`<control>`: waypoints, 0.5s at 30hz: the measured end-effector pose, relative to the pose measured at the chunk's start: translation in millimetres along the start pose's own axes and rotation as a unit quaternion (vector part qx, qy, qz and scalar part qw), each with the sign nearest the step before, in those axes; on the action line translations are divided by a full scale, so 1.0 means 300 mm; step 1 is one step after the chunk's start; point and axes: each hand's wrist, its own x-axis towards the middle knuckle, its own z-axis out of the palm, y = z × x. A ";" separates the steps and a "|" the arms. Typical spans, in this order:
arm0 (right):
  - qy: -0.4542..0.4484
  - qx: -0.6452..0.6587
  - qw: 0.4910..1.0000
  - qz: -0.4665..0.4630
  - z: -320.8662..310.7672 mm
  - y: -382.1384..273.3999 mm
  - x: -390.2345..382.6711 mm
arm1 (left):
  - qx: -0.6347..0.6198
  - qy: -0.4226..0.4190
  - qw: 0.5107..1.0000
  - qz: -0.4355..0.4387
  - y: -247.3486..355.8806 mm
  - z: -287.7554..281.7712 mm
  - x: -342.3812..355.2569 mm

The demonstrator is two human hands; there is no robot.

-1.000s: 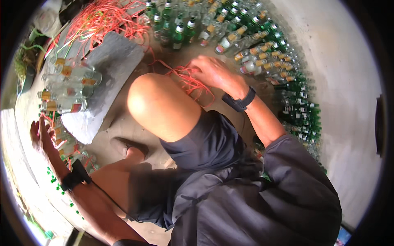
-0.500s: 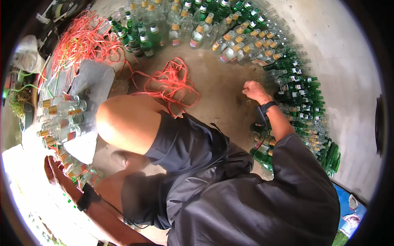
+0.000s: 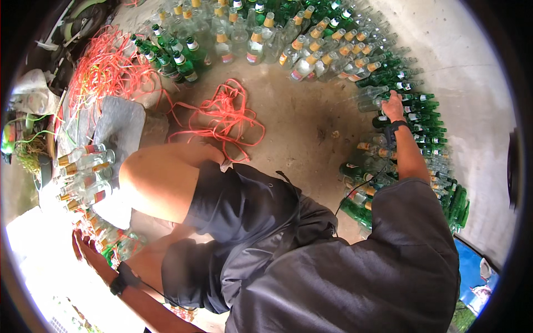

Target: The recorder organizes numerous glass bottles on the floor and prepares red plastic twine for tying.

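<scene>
My right hand (image 3: 393, 108) reaches into the bottles standing along the wall on the right. Its fingers are curled at the neck of a clear glass bottle (image 3: 368, 105); the fingertips are partly hidden. Green bottles (image 3: 419, 106) stand close beside that hand. On the far left, my left hand (image 3: 89, 252) is open with fingers stretched, against strong glare, and nothing shows in it. Nearest to it is a group of clear bottles with orange neck labels (image 3: 89, 166).
Loose red strapping (image 3: 225, 119) lies on the concrete floor (image 3: 294, 122) in front of my knee. A larger tangle of it (image 3: 114, 66) is at the back left, beside a grey slab (image 3: 119, 125). Many bottles (image 3: 255, 47) curve along the back to the wall (image 3: 466, 83).
My right hand has moved right and away from me, from above the floor to the bottles. My left hand has shifted slightly and stays open. The whole view has moved a little.
</scene>
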 end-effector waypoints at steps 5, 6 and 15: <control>-0.028 -0.001 1.000 0.008 -0.013 -0.002 0.050 | 0.018 0.014 0.999 -0.027 0.000 -0.010 -0.022; -0.040 0.000 0.999 -0.002 -0.016 -0.006 0.060 | 0.015 0.010 1.000 -0.020 -0.005 -0.014 -0.024; -0.002 0.024 0.997 -0.075 0.091 0.079 0.154 | 0.008 -0.023 1.000 0.004 -0.003 -0.018 -0.103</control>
